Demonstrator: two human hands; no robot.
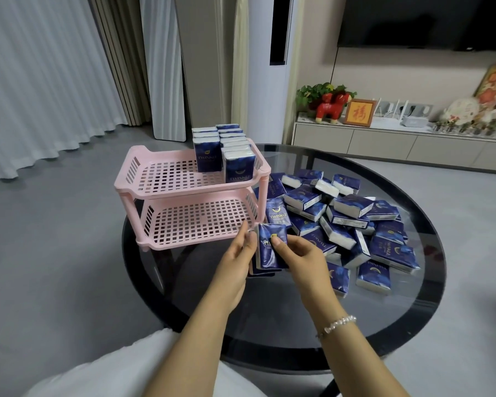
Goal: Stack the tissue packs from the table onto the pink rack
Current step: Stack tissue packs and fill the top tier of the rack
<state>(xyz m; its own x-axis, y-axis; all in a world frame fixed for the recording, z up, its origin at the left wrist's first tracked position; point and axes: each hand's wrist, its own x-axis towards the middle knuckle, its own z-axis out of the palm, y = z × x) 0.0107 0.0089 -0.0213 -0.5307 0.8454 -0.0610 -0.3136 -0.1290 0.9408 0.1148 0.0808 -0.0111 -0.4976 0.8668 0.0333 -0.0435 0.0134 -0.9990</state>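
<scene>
- Just in front of the pink rack's lower tier, near the table's left side, a small stack of tissue packs stands upright between two hands.
- Right hand grips the stack from the right, thumb curled across the blue front, fingers hidden behind.
- Left hand steadies the stack's left edge with nearly straight fingers, thumb tip at the top corner; how firmly it grips cannot be told.
- On the rack's upper tier, far right corner, two rows of standing packs sit side by side; the lower tier holds none.
- Right of the rack, a loose heap of packs lies jumbled on the round dark glass table.
- A bead bracelet circles the right wrist.
- Beyond the table stand a low cabinet and pale curtains.
</scene>
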